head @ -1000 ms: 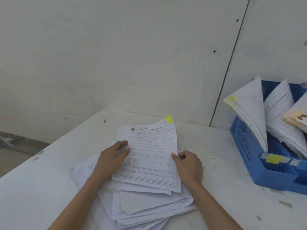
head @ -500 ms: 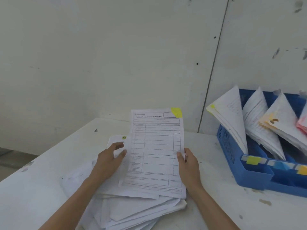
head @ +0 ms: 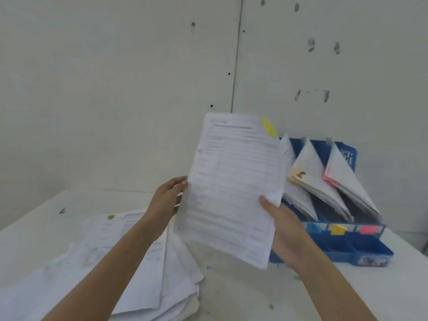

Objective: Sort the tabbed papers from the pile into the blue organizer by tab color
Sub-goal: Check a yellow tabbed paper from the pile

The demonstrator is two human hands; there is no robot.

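Observation:
A printed form sheet (head: 231, 186) with a yellow tab (head: 268, 127) at its top right corner is held up in the air, tilted, in front of the blue organizer (head: 368, 251). My right hand (head: 284, 232) grips its lower right edge, thumb on the front. My left hand (head: 165, 200) holds the left edge with its fingertips. The pile of papers (head: 129, 262) lies on the table at lower left. The organizer stands at the right with leaning paper bundles, one with orange tabs (head: 298, 174) and one with pink tabs (head: 331, 179). Its leftmost slot is hidden behind the sheet.
Colored labels mark the organizer's front, among them yellow (head: 338, 229) and pink (head: 369, 229). The white table (head: 243, 293) meets a pale wall (head: 115, 77) behind. The top sheet of the pile shows a small green emblem (head: 110, 217).
The yellow-tabbed sheet has risen off the pile and moved right toward the organizer, with both hands on it. The view has swung right, bringing more of the organizer into sight.

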